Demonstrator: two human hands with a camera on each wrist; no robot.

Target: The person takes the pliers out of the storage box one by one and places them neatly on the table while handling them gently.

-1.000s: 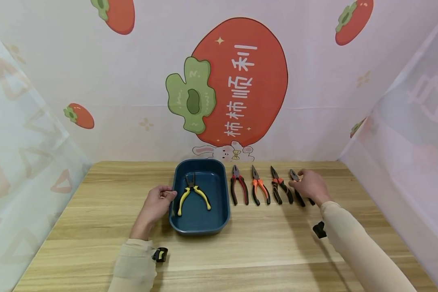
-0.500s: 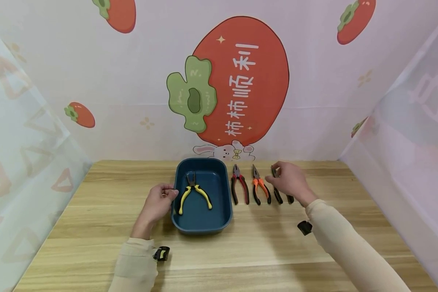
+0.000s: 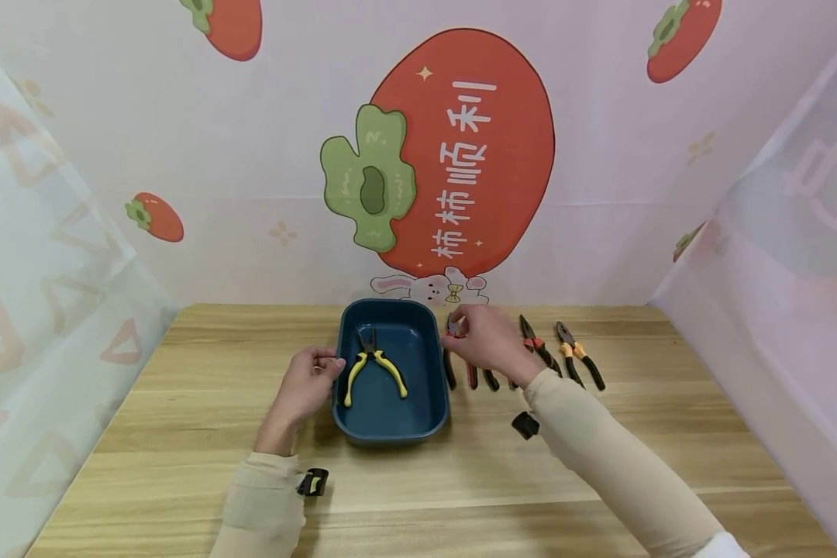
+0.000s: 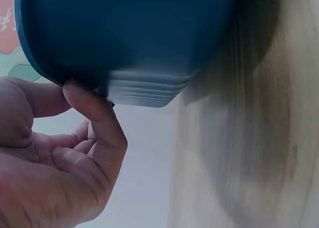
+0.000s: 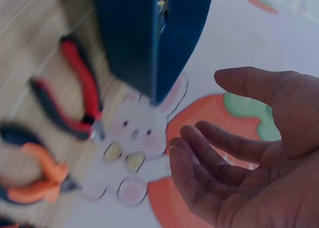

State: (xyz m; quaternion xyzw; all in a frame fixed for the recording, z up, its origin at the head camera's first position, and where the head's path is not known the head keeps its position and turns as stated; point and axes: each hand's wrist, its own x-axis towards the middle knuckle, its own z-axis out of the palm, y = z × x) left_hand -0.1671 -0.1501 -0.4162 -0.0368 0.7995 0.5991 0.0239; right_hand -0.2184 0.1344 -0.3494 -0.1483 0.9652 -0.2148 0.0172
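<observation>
My left hand [image 3: 311, 384] pinches the left rim of a dark blue plastic bin [image 3: 390, 435] between thumb and fingers; the left wrist view shows this grip at the bin's edge. Inside the bin lie yellow-handled pliers [image 3: 355, 376], jaws toward the back. My right hand [image 3: 488, 335] hovers just right of the bin, over red-and-black pliers [image 5: 85, 83] and orange-handled long-nose pliers [image 5: 46, 173], partly hiding both in the head view. In the right wrist view its fingers are loosely bent and spread from the thumb, with nothing between them.
Two more pliers lie to the right on the wooden table [image 3: 418, 496]: a black-and-red pair [image 3: 545, 356] and an orange-and-black pair [image 3: 568, 350]. A patterned backdrop [image 3: 251, 155] stands along the table's back edge, with printed sheets on both sides.
My right hand has moved left along the row, from above the rightmost pliers to above the red-and-black ones, uncovering the pliers at right. My left hand stays on the bin's rim.
</observation>
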